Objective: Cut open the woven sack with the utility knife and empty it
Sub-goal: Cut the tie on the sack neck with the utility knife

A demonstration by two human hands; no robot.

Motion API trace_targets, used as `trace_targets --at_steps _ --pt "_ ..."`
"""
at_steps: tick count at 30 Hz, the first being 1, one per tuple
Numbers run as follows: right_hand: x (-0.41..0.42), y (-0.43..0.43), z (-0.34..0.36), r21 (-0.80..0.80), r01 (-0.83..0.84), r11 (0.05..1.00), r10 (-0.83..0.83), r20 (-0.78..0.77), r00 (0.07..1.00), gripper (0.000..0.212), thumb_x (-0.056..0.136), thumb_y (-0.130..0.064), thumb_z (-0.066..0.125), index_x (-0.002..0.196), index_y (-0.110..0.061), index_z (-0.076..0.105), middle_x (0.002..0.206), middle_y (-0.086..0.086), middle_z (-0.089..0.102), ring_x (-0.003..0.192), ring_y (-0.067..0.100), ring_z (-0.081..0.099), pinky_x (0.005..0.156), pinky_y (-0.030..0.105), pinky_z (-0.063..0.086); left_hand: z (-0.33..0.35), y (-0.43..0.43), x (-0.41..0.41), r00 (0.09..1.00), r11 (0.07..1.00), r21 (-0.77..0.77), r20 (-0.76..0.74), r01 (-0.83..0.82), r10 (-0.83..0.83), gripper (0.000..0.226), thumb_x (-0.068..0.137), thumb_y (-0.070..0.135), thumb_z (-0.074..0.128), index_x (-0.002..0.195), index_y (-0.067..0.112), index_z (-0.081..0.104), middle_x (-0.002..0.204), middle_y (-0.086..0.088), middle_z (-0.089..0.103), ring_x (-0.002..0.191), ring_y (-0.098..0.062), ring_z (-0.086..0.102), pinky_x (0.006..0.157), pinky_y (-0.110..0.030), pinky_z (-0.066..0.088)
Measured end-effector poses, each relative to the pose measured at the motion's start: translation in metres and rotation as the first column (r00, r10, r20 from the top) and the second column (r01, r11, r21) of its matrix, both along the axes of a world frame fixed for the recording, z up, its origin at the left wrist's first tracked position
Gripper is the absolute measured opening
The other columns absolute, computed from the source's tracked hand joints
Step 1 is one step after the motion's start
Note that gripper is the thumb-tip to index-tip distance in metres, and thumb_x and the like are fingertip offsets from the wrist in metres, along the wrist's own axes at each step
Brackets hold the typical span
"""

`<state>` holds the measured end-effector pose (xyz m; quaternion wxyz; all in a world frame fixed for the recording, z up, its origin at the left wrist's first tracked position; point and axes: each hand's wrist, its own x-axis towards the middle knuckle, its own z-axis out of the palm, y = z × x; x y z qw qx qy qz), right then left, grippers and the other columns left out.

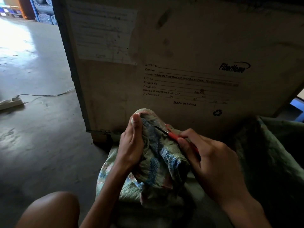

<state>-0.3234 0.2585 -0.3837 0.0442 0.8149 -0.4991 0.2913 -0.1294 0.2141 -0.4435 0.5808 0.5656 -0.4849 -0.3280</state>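
- A bare knee (49, 209) juts in lowest; the person seems to be crouching.
- The right hand (213, 160) is clamped round the red knife (172, 135), blade against the sack (158, 162).
- The left hand (131, 142) squeezes the sack's bunched top, likely to keep it taut.
- The sack stands before a crate (181, 46).

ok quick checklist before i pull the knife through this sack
1. Hold: left hand grips the bunched neck of the sack: ok.
2. Tool grip: right hand holds the knife by its red handle: ok.
3. Blade tip against the sack below the neck: ok.
4. Thumb of the left hand away from the blade: ok.
5. Fingers behind the sack clear of the cut: cannot tell, hidden.
6. Bare knee off to the side of the knife: ok.
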Motion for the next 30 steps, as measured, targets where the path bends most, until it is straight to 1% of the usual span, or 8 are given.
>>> trace_targets --at_steps 3,10,12,16,19,22,27,30 --pt "-0.004 0.001 -0.002 0.026 0.010 1.000 -0.009 -0.050 0.999 0.034 0.103 -0.059 0.023 0.109 -0.042 0.053 0.078 -0.015 0.064 0.066 0.004 0.062 0.050 0.029 0.051 -0.001 -0.002 0.013 0.999 1.000 -0.006 0.026 -0.027 0.027 0.097 0.070 0.095 0.008 0.130 0.036 0.055 0.121 0.011 0.066 0.121 -0.013 0.058 0.106 -0.039 0.045" --pt "-0.020 0.000 0.004 0.085 0.001 0.996 0.007 -0.095 0.995 0.037 0.101 -0.061 0.027 0.100 -0.039 0.056 0.069 -0.016 0.063 0.062 0.002 0.060 0.049 0.031 0.050 0.000 -0.001 0.024 0.997 0.999 -0.029 0.078 -0.015 0.017 0.080 0.072 0.095 0.013 0.111 0.048 0.064 0.097 0.026 0.070 0.099 0.009 0.064 0.079 -0.013 0.049" --pt "-0.026 -0.003 0.005 0.131 -0.042 0.990 0.042 0.004 0.999 0.039 0.100 -0.060 0.029 0.093 -0.035 0.059 0.061 -0.012 0.060 0.055 0.003 0.059 0.046 0.030 0.048 0.001 0.000 0.025 0.998 1.000 -0.020 0.062 0.005 -0.004 0.085 0.070 0.096 0.016 0.107 0.039 0.068 0.097 0.015 0.073 0.098 0.001 0.068 0.083 -0.024 0.055" --pt "-0.031 -0.009 0.006 0.237 -0.177 0.955 0.048 0.468 0.883 0.045 0.097 -0.065 0.036 0.083 -0.035 0.066 0.060 0.002 0.059 0.045 0.010 0.053 0.044 0.027 0.040 0.007 0.006 0.023 0.993 0.994 0.021 0.041 0.108 -0.108 0.098 0.067 0.097 0.028 0.090 0.012 0.072 0.087 -0.014 0.075 0.085 -0.022 0.074 0.080 -0.047 0.060" --pt "-0.026 -0.013 0.004 0.334 -0.178 0.926 -0.042 0.558 0.829 0.054 0.074 -0.084 0.055 0.096 -0.036 0.068 0.077 -0.009 0.071 0.064 0.002 0.066 0.054 0.017 0.051 0.011 0.013 0.012 0.968 0.968 0.036 0.028 0.247 -0.248 0.095 0.064 0.095 0.038 0.076 0.007 0.069 0.072 -0.013 0.074 0.066 -0.015 0.070 0.066 -0.038 0.061" --pt "-0.016 -0.020 -0.004 0.400 -0.282 0.872 -0.035 0.627 0.779 0.050 0.068 -0.063 0.079 0.108 -0.035 0.068 0.101 -0.011 0.074 0.094 0.000 0.071 0.077 0.018 0.057 0.014 0.021 -0.002 0.930 0.930 -0.014 0.046 0.366 -0.366 0.063 0.084 0.072 0.041 0.066 0.020 0.071 0.060 0.009 0.068 0.056 0.001 0.061 0.055 -0.016 0.049" --pt "-0.011 -0.029 -0.009 0.399 -0.337 0.853 -0.054 0.708 0.704 0.044 0.073 -0.055 0.080 0.108 -0.030 0.071 0.096 -0.007 0.078 0.088 0.007 0.075 0.076 0.027 0.062 0.015 0.025 -0.010 0.910 0.913 -0.017 -0.076 0.408 -0.409 0.059 0.086 0.064 0.051 0.068 0.012 0.071 0.065 0.002 0.066 0.059 -0.011 0.059 0.055 -0.024 0.046" --pt "-0.015 -0.033 -0.012 0.386 -0.315 0.867 -0.075 0.726 0.684 0.046 0.074 -0.051 0.080 0.112 -0.027 0.072 0.098 -0.011 0.078 0.092 0.003 0.074 0.080 0.024 0.061 0.016 0.029 -0.012 0.860 0.860 0.012 0.003 0.510 -0.510 0.026 0.083 0.045 0.074 0.092 0.021 0.078 0.090 0.001 0.080 0.082 -0.013 0.077 0.069 -0.022 0.058"
